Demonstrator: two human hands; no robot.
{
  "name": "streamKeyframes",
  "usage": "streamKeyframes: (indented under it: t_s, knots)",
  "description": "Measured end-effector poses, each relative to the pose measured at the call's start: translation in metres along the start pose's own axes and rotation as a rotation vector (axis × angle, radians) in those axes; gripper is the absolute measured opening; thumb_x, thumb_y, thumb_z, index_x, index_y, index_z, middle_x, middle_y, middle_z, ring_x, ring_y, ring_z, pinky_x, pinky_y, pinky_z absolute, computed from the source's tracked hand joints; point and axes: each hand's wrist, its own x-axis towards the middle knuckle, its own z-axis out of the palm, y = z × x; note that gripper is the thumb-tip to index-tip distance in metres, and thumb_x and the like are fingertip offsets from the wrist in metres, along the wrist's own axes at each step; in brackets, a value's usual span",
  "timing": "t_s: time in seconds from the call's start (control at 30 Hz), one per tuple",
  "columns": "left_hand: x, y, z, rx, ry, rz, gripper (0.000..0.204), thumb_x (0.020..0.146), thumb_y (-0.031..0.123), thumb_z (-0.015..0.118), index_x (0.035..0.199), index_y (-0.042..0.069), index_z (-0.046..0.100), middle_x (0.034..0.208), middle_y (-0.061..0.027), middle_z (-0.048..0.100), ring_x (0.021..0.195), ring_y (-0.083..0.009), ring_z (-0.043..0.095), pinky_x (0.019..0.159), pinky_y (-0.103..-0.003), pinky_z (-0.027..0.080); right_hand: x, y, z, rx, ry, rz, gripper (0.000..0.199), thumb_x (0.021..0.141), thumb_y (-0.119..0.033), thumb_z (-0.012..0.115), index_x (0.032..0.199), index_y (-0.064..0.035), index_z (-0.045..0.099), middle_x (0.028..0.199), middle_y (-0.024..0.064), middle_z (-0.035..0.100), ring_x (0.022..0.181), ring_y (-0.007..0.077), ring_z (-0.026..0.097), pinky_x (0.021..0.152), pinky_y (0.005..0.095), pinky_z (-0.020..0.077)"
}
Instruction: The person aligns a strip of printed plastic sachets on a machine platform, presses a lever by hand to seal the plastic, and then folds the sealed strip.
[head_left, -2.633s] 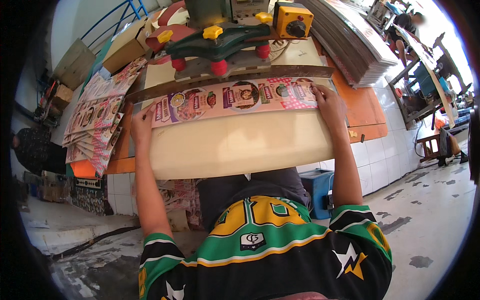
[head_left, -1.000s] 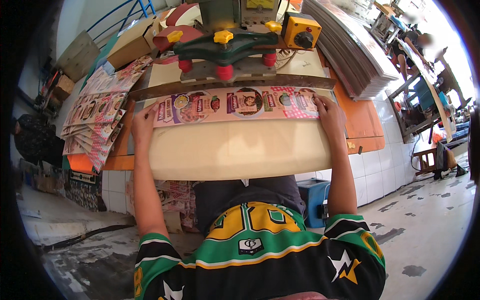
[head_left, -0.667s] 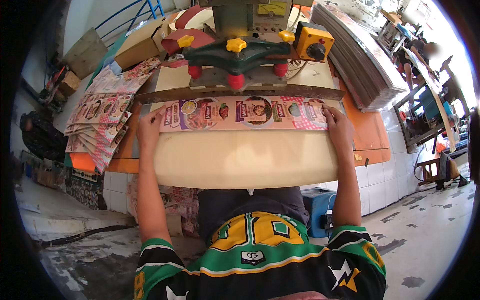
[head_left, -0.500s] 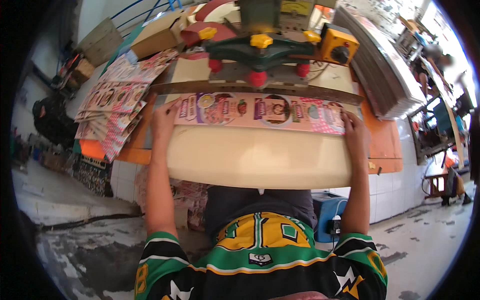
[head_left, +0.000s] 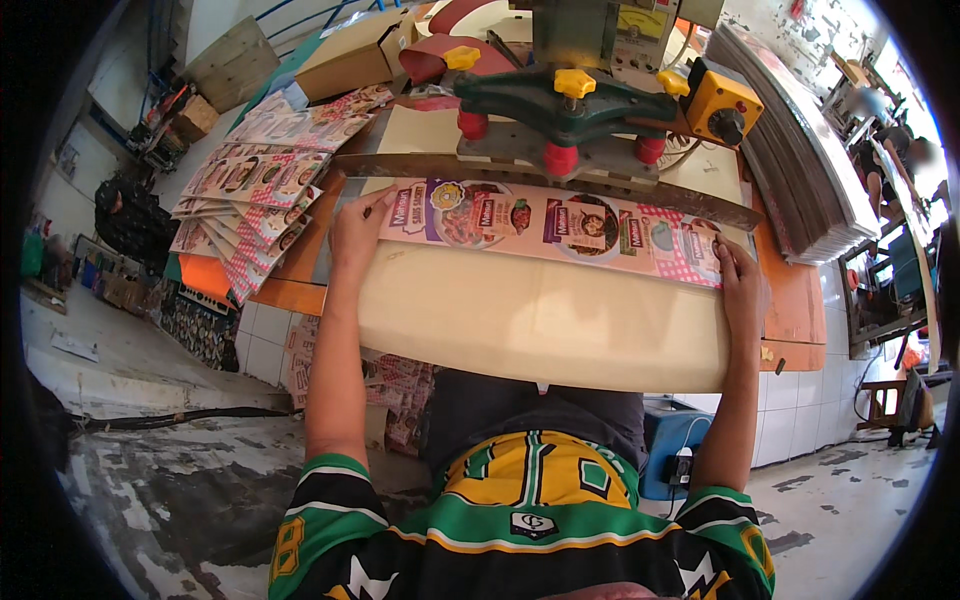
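Observation:
A long pink printed strip (head_left: 535,228) with pictures of food bowls and a checked pattern lies across a pale cream board. Its far edge runs close along the metal bar (head_left: 690,200) of a dark green press (head_left: 560,105); I cannot tell whether they touch. My left hand (head_left: 358,232) is closed on the strip's left end, fingertips at its corner. At the other end, my right hand (head_left: 738,275) pinches the right edge between thumb and fingers. The cream board (head_left: 540,325) spreads between my forearms, its curved near edge toward my body.
Stacked printed sheets (head_left: 245,185) lie fanned at the left of the orange table (head_left: 795,300). A cardboard box (head_left: 355,60) stands behind them. Yellow control box (head_left: 722,105) sits right of the press, beside a tall pile of flat sheets (head_left: 785,150). People are at the far right.
The whole view has shifted, so the press, table and strip appear farther right. Both hands keep hold of the strip's ends, with little visible movement over the board.

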Motion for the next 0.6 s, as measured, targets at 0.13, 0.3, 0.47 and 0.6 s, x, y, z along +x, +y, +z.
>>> streamKeyframes:
  t_s: [0.13,0.3,0.47,0.6]
  knots:
    - [-0.001,0.004,-0.001,0.007,-0.001,-0.003,0.034,0.1,0.042,0.067,0.121,0.018,0.079,0.101,-0.0181,0.078,0.091,-0.0308,0.076,0.079,-0.036,0.056,0.0,0.001,0.0,-0.004,0.013,-0.003,0.036,0.104,-0.041,0.059,0.129,-0.0204,0.075,0.108,0.0131,0.078,0.1,0.029,0.074,0.086,0.04,0.0539]
    - [-0.003,0.008,-0.003,0.027,0.021,0.013,0.034,0.1,0.042,0.067,0.121,0.018,0.079,0.1,-0.0179,0.078,0.091,-0.0304,0.076,0.078,-0.036,0.056,0.0,-0.001,-0.001,-0.008,-0.005,0.008,0.035,0.104,-0.04,0.06,0.127,-0.0203,0.076,0.108,0.013,0.078,0.098,0.0295,0.075,0.086,0.0401,0.0542]
    - [-0.005,0.012,-0.005,0.028,0.012,-0.002,0.033,0.101,0.04,0.067,0.121,0.018,0.079,0.101,-0.0173,0.078,0.091,-0.0296,0.076,0.079,-0.036,0.056,0.0,-0.001,0.0,-0.021,0.004,0.009,0.034,0.104,-0.04,0.06,0.127,-0.0211,0.076,0.107,0.0139,0.078,0.098,0.0307,0.075,0.086,0.0402,0.0543]
    - [-0.004,0.009,-0.004,0.029,0.006,-0.019,0.033,0.1,0.04,0.067,0.121,0.018,0.079,0.101,-0.017,0.078,0.09,-0.0292,0.077,0.078,-0.035,0.056,0.0,0.0,0.002,-0.024,0.012,0.0,0.034,0.104,-0.04,0.06,0.126,-0.0206,0.076,0.107,0.0148,0.078,0.099,0.0315,0.074,0.086,0.0404,0.0542]
